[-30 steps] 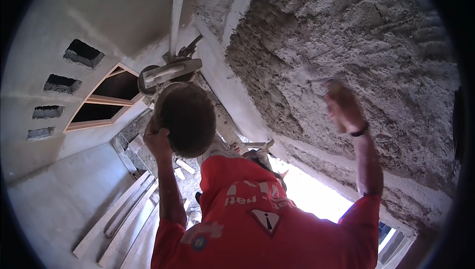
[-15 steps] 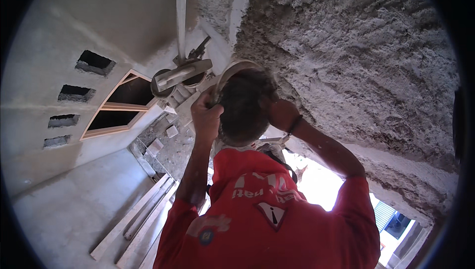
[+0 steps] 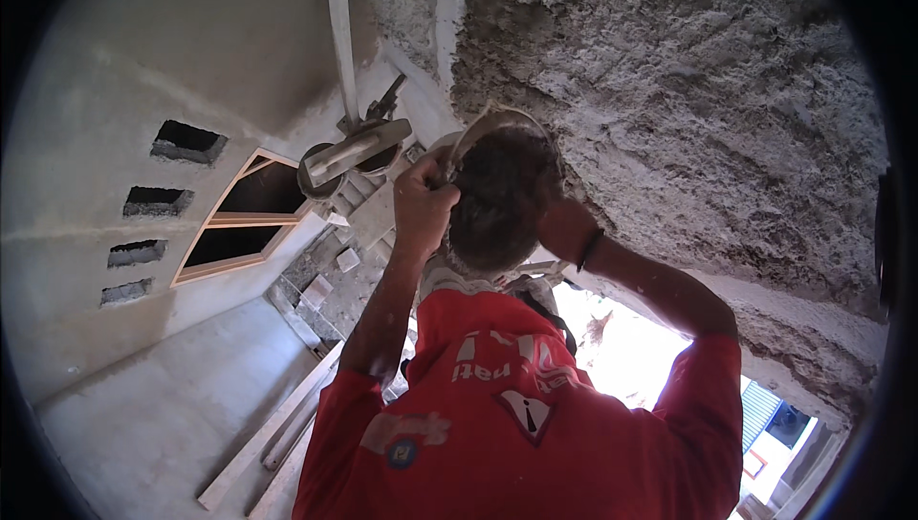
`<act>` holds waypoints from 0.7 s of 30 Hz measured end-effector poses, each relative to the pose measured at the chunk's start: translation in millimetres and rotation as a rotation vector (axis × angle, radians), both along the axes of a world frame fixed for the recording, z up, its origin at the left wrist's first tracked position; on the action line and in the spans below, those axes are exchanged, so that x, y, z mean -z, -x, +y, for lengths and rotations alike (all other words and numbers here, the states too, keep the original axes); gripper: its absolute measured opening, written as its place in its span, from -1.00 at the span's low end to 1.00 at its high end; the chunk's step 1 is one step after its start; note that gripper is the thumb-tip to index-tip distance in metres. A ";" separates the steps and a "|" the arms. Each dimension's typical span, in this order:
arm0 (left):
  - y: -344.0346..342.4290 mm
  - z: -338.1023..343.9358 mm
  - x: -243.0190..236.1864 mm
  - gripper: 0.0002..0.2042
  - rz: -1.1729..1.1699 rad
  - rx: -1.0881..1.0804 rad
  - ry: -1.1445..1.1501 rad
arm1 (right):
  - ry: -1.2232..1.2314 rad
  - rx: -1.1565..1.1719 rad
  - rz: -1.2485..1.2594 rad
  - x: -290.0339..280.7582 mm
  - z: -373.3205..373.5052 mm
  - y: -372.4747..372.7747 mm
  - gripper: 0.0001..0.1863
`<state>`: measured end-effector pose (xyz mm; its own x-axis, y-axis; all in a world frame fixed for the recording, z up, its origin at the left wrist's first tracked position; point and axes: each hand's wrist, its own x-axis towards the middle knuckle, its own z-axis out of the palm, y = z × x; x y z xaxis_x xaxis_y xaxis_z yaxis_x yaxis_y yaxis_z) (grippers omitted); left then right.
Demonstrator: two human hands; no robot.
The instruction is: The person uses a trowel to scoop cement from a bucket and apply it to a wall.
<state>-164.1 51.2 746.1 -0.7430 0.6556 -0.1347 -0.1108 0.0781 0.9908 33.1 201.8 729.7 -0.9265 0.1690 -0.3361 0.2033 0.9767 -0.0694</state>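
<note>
My left hand (image 3: 424, 209) is closed on the rim of a worn, pale round bucket (image 3: 492, 185) holding dark, wet-looking material, held up in the middle of the view. My right hand (image 3: 564, 228) reaches into that bucket from the right, its fingertips hidden in the shadow and material. Just beyond, at upper left, a flat float with a handle (image 3: 344, 153) lies across two round buckets (image 3: 320, 174). Beside them stands a long pale timber (image 3: 340, 42).
A rough, partly plastered wall (image 3: 688, 109) fills the right side. At left are a smooth wall (image 3: 105, 176) with several holes and a wood-framed window opening (image 3: 249, 217). Long boards (image 3: 258, 434) lie at lower left, near rubble (image 3: 325, 271). A bright opening (image 3: 612, 338) shows at lower right.
My right hand has come down from in front of the rough wall into the bucket. My left hand and the bucket have moved up and to the right.
</note>
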 end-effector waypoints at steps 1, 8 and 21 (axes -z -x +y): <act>1.9 1.5 -5.7 -0.51 -0.054 -0.009 0.006 | 0.030 0.004 0.002 1.9 -11.7 -8.5 -0.56; -14.4 -2.9 4.3 -0.53 0.096 0.028 0.076 | -0.141 0.064 -0.005 -75.0 10.7 -36.1 -0.59; -67.1 32.4 -1.6 -0.52 0.113 -0.066 0.010 | 0.372 0.236 0.004 8.1 -21.8 -64.0 -0.52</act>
<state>-97.1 83.6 747.7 -0.7952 0.6040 -0.0536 -0.0033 0.0841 0.9965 97.1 180.0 721.6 -0.8786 0.2446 -0.4103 0.4169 0.8118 -0.4088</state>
